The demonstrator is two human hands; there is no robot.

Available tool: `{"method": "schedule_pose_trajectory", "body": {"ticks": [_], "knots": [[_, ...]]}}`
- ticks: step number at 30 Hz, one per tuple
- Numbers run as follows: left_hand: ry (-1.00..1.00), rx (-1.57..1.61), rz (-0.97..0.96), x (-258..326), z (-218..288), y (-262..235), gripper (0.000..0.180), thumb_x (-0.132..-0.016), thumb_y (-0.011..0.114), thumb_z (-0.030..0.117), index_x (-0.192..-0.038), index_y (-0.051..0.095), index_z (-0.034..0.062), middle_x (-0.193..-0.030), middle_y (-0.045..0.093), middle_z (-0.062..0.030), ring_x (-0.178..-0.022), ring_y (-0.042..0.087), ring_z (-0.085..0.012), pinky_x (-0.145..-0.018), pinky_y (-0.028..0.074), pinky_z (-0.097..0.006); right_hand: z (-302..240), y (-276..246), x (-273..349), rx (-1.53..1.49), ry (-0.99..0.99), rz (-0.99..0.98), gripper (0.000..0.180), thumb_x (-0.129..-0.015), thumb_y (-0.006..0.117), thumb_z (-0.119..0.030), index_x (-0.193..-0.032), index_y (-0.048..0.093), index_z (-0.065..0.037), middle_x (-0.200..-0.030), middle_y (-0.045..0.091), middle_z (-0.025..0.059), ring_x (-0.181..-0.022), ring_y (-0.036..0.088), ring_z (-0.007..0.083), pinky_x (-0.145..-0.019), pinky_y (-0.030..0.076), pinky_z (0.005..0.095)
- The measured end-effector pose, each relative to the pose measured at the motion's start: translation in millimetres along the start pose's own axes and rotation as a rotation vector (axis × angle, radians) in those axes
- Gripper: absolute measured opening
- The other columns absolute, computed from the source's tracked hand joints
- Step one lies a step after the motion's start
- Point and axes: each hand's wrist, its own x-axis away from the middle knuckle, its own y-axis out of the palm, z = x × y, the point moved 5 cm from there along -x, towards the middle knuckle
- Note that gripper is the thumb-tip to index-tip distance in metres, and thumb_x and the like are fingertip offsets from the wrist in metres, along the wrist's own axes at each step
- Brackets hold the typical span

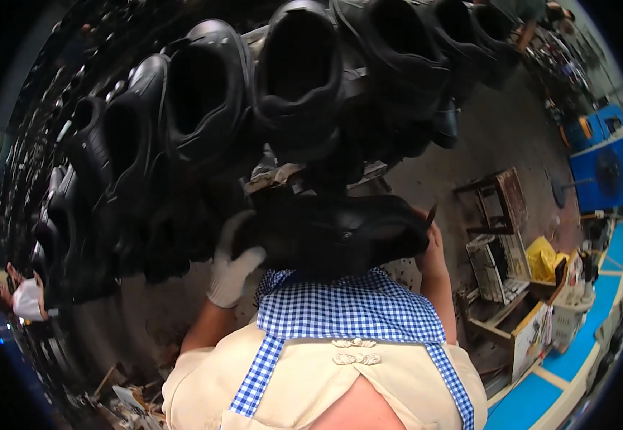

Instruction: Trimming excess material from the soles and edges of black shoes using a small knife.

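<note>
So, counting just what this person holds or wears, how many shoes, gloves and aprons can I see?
Black shoe: 1, between left hand and right hand
White glove: 1
Checked apron: 1
Total: 3

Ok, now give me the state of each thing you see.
Black shoe: held crosswise by its ends.
Left hand: white-gloved, gripping one end.
Right hand: ungloved, gripping the other.
Lined-up black shoes: openings uncovered.
Checked apron: worn.
Yellow bag-like item: crumpled.
</note>
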Motion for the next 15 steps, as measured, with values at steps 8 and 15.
{"method": "schedule_pose_trajectory", "body": {"ticks": [8,15], "knots": [[-0.456,0.416,-0.042,42.1,-62.9,-4.8,0.075,-0.078,0.068,0.020,-0.141,0.038,-0.0042,-0.137,0.050,-0.0187,-0.126,0.049,-0.0293,-0.107,0.040,-0.038,-38.8,171.7,-55.8,0.358,-0.290,-0.527,0.055,-0.085,0.072,-0.019,-0.134,0.052,-0.004,-0.128,0.055,0.0097,-0.076,0.060,0.0119,-0.066,0.049,0.0233],[-0.278,0.636,0.066,-22.6,-72.2,37.2,0.056,-0.090,0.061,0.019,-0.138,0.041,0.0006,-0.133,0.052,-0.0134,-0.121,0.053,-0.0271,-0.104,0.043,-0.038,-13.7,199.1,-44.5,0.618,-0.530,-0.420,0.064,-0.082,0.075,-0.022,-0.138,0.048,-0.007,-0.139,0.047,0.0139,-0.087,0.067,0.0182,-0.071,0.054,0.0290]]}}
